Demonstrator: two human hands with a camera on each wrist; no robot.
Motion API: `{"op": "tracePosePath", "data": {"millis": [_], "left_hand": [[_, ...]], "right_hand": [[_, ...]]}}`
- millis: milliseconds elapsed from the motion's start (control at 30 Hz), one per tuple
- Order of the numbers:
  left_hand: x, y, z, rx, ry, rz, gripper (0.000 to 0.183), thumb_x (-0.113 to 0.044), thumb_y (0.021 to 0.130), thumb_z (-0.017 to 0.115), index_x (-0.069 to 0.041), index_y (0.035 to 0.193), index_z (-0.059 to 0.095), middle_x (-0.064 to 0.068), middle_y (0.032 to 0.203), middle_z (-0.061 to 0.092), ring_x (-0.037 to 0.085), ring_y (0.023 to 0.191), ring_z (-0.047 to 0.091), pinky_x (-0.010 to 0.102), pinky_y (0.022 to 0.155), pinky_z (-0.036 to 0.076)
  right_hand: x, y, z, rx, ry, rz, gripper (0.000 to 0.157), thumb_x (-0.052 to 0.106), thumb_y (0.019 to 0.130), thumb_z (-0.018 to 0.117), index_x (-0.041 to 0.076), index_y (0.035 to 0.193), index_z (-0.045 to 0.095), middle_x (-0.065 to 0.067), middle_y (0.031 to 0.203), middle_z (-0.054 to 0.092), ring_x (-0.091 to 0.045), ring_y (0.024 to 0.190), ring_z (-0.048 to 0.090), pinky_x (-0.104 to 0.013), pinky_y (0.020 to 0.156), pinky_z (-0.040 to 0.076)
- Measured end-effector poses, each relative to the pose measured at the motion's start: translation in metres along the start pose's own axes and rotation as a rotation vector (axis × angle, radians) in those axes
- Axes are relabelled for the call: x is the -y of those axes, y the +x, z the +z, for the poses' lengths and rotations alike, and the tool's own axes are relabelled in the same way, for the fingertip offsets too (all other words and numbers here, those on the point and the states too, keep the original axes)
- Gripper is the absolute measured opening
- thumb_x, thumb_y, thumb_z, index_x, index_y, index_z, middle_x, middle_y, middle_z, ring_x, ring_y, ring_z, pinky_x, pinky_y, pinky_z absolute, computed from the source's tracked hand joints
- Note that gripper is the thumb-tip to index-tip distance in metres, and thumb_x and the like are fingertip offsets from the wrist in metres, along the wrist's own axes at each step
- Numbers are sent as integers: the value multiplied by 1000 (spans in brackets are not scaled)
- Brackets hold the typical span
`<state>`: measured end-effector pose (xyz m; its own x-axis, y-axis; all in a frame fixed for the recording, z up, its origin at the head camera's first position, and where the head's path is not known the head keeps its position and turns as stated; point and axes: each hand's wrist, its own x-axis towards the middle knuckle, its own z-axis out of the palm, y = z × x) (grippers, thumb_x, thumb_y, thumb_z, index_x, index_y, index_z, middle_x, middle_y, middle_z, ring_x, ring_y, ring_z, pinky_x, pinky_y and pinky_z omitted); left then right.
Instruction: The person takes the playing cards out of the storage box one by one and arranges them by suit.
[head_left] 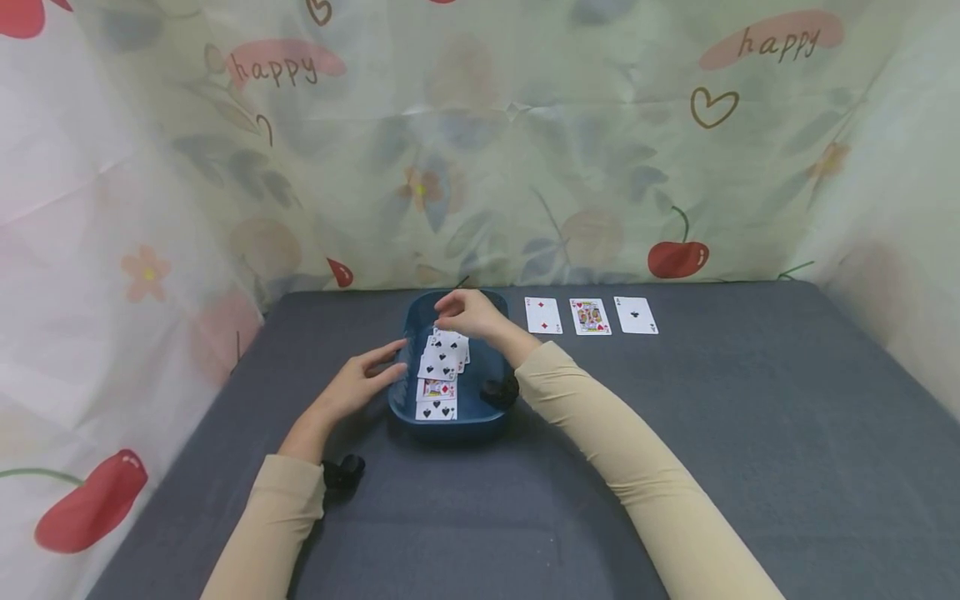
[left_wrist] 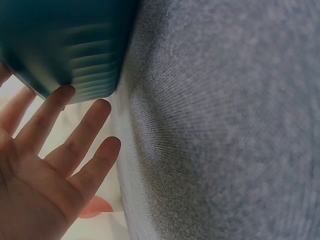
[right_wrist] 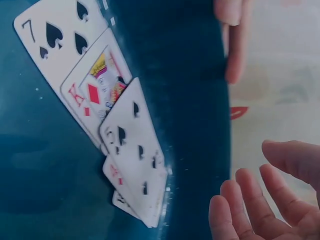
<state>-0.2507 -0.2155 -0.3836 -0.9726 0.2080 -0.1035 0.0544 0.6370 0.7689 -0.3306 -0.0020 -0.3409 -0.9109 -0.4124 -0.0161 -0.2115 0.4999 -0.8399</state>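
Note:
A dark blue plastic basin [head_left: 450, 428] stands toward the back of the table, and several overlapping playing cards lie face up in it. The seven of spades [right_wrist: 50, 37] is at the near end, followed by the king of diamonds [right_wrist: 92, 97] and another spade card [right_wrist: 132, 145] on top of more cards. My left hand [head_left: 352, 387] is at the basin's left side, fingers spread and fingertips at the wall. Over the far end of the basin hovers my right hand [head_left: 474, 317], its thumb apart from its loosely bent fingers [right_wrist: 250, 192], with nothing between them.
Right of the basin, three face-up cards lie in a row: the two of diamonds [head_left: 543, 316], the king of hearts [head_left: 590, 317] and the ace of clubs [head_left: 636, 316]. A grey cloth [head_left: 750, 417] covers the table. Patterned curtains [head_left: 510, 150] hang behind and at the sides.

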Motion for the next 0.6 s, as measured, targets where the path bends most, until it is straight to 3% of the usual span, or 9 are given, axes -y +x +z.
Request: {"op": "tracePosePath", "data": {"millis": [167, 233, 333, 400, 500, 600], "left_hand": [[0, 0, -1, 2, 1, -5, 63, -50, 92, 51, -24, 146, 32, 14, 152, 31, 40, 134, 39, 55, 107, 34], [0, 0, -1, 5, -1, -7, 66, -53, 90, 51, -25, 146, 31, 13, 152, 31, 40, 134, 38, 55, 107, 34], [0, 0, -1, 5, -12, -13, 66, -54, 90, 51, -26, 146, 32, 11, 153, 31, 39, 134, 39, 55, 107, 34], [0, -1, -1, 7, -12, -7, 64, -50, 91, 51, -26, 146, 31, 11, 153, 30, 39, 134, 39, 55, 107, 34], [-1, 0, -1, 9, -14, -3, 59, -44, 94, 51, -26, 146, 31, 11, 153, 30, 40, 134, 38, 56, 107, 34], [0, -1, -1, 11, -15, 5, 57, -41, 95, 50, -25, 146, 31, 12, 153, 30, 40, 134, 38, 56, 106, 34]], "right_hand": [[-14, 16, 11, 1, -66, 57, 35, 15, 83, 69, 5, 116, 62, -12, 109, 66, -23, 101, 62, -31, 85, 51], [-44, 41, 21, -7, -83, 10, 34, 23, 79, 73, 10, 110, 64, -6, 99, 67, -18, 91, 62, -28, 76, 52], [-66, 61, 29, 22, -140, 26, 39, 28, 75, 77, 15, 109, 64, -3, 101, 66, -15, 91, 62, -28, 75, 51], [-63, 60, 32, 34, -188, 56, 42, 27, 75, 77, 14, 113, 63, -5, 107, 65, -18, 97, 61, -31, 80, 52], [-12, 12, 24, 63, -270, 126, 47, 15, 81, 71, 6, 124, 56, -16, 126, 58, -28, 116, 55, -37, 97, 46], [1, -4, 22, 69, -353, 99, 51, 12, 79, 72, 3, 126, 53, -18, 130, 55, -29, 121, 51, -37, 102, 42]]}}
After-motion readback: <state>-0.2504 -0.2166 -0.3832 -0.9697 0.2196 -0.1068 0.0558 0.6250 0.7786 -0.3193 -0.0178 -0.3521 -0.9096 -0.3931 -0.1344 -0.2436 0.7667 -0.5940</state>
